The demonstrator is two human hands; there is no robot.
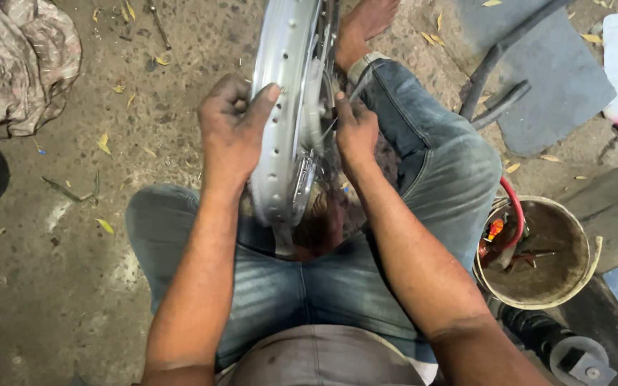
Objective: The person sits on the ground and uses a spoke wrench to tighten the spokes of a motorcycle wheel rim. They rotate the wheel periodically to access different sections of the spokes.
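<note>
Head view. Wheel rim (280,107): silver, upright between the knees, at 12 o'clock. Left hand (232,132): clasped over rim's outer edge, at 11. Right hand (355,132): pinching spokes (327,129), at 1. Bucket (586,275) with tools: at 4. Rag (23,64): at 10.

Silver spoked wheel rim (275,107), upright on edge between the knees; thin spokes (323,129) blurred
</note>
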